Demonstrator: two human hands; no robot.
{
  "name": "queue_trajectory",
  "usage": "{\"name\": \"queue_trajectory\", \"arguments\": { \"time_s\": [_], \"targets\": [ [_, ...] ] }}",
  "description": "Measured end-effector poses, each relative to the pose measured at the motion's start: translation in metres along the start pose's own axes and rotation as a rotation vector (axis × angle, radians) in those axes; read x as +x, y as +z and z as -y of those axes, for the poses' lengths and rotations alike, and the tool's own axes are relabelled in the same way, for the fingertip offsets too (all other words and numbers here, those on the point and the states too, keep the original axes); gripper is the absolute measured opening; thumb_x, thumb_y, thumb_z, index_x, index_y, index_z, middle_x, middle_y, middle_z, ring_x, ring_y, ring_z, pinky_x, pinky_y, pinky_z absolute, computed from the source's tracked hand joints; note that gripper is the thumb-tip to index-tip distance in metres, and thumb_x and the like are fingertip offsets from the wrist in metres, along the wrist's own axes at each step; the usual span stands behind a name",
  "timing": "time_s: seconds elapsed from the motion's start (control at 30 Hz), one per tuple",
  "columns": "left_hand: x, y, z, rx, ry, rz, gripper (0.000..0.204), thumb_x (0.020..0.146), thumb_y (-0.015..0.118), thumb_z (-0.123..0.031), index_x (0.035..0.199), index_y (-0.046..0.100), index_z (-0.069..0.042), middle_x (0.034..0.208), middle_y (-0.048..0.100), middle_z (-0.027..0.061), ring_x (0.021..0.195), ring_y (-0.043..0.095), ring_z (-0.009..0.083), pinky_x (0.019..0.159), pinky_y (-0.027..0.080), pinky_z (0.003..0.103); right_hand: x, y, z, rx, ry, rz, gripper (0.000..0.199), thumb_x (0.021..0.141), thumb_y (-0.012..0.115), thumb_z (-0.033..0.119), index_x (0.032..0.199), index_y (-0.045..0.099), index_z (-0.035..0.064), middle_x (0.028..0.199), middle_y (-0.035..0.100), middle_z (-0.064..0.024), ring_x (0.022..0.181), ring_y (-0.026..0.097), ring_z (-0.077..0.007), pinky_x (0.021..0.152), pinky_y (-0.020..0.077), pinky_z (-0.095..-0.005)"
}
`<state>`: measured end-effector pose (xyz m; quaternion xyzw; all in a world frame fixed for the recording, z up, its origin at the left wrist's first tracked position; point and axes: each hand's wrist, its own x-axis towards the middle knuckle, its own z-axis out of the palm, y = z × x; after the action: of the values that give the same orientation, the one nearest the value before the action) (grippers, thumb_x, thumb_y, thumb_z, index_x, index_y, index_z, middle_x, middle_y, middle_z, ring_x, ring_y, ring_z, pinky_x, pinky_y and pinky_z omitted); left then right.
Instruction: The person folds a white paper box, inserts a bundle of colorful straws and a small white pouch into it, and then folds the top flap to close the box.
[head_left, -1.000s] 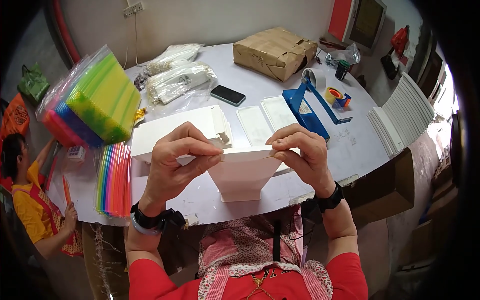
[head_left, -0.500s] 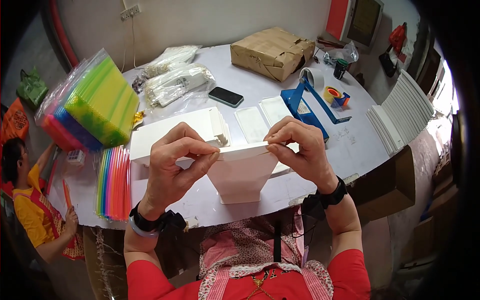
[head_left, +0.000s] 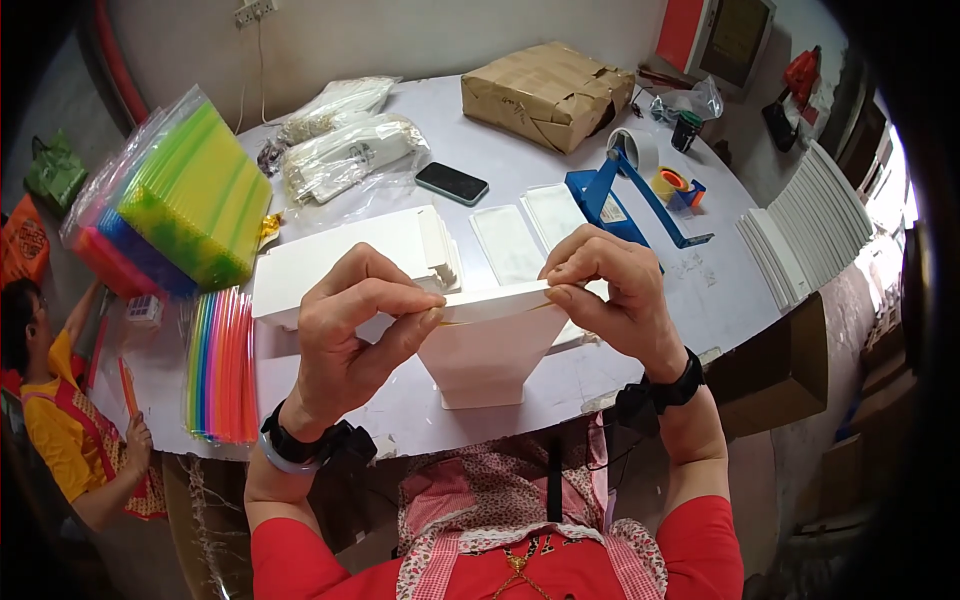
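A white cardboard box [head_left: 485,362] stands upright near the table's front edge, its top flap uppermost. My left hand [head_left: 362,325] pinches the left end of that flap between thumb and fingers. At the flap's right end, my right hand [head_left: 612,292] grips in the same way. Behind my hands lies a stack of flat white boxes [head_left: 345,255]. Two piles of white packets, a left one [head_left: 506,245] and a right one [head_left: 553,213], lie just beyond the box.
A blue tape dispenser [head_left: 600,200], phone [head_left: 452,184] and brown paper parcel [head_left: 548,95] are farther back. Coloured plastic sleeves [head_left: 195,195] and a bundle of coloured strips [head_left: 222,365] sit left, near a co-worker [head_left: 80,410]. White folded boxes [head_left: 805,225] stand at right.
The view has shifted slightly. My right hand has moved a little to the right along the flap; both hands keep their pinch on the box.
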<state>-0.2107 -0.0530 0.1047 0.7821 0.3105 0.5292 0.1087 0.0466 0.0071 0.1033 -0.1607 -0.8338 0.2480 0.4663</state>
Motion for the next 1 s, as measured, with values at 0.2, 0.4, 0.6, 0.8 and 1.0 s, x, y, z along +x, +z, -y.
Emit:
{"name": "queue_trajectory", "arguments": {
  "time_s": [0.2, 0.4, 0.6, 0.8, 1.0],
  "targets": [
    [-0.006, 0.004, 0.006, -0.005, 0.163, -0.032, 0.019, 0.073, 0.074, 0.002, 0.090, 0.068, -0.004, 0.081, 0.060, 0.0061, 0.071, 0.060, 0.0135, 0.058, 0.050, 0.024, 0.001, -0.001, 0.003, -0.208, -0.227, -0.016, 0.013, 0.079, 0.072, 0.005, 0.077, 0.059, 0.0035, 0.073, 0.062, -0.0072, 0.061, 0.059, -0.0116, 0.051, 0.0436, -0.0202],
    [-0.001, 0.002, -0.004, 0.041, 0.074, -0.009, 0.019, 0.072, 0.075, 0.002, 0.088, 0.068, -0.004, 0.077, 0.059, 0.0055, 0.069, 0.059, 0.0133, 0.059, 0.049, 0.024, 0.018, 0.001, 0.019, -0.188, 0.037, 0.130, 0.024, 0.076, 0.076, 0.009, 0.069, 0.053, 0.0035, 0.064, 0.057, -0.0042, 0.051, 0.053, -0.0101, 0.045, 0.0390, -0.0220],
    [0.003, 0.002, 0.000, 0.003, -0.033, -0.016, 0.016, 0.071, 0.075, 0.003, 0.084, 0.068, -0.002, 0.076, 0.059, 0.0063, 0.069, 0.059, 0.0127, 0.056, 0.047, 0.024, 0.022, 0.001, 0.018, -0.211, 0.073, 0.100, 0.028, 0.075, 0.076, 0.010, 0.067, 0.050, 0.0036, 0.058, 0.053, -0.0030, 0.047, 0.050, -0.0106, 0.044, 0.0371, -0.0228],
    [0.007, -0.002, 0.002, 0.006, -0.009, 0.008, 0.014, 0.071, 0.076, 0.000, 0.083, 0.068, -0.002, 0.077, 0.059, 0.0066, 0.067, 0.058, 0.0131, 0.054, 0.046, 0.023, 0.022, -0.002, 0.016, -0.317, -0.061, 0.180, 0.028, 0.076, 0.076, 0.011, 0.067, 0.051, 0.0037, 0.061, 0.055, -0.0041, 0.047, 0.051, -0.0132, 0.043, 0.0376, -0.0240],
    [-0.001, -0.003, -0.001, 0.072, 0.060, 0.022, 0.017, 0.072, 0.078, -0.005, 0.087, 0.070, -0.003, 0.080, 0.061, 0.0075, 0.067, 0.060, 0.0155, 0.056, 0.048, 0.025, 0.011, -0.007, 0.003, -0.308, -0.178, 0.180, 0.026, 0.074, 0.079, 0.016, 0.074, 0.056, 0.0045, 0.067, 0.062, -0.0064, 0.054, 0.059, -0.0147, 0.047, 0.0435, -0.0235]
  ]
}}
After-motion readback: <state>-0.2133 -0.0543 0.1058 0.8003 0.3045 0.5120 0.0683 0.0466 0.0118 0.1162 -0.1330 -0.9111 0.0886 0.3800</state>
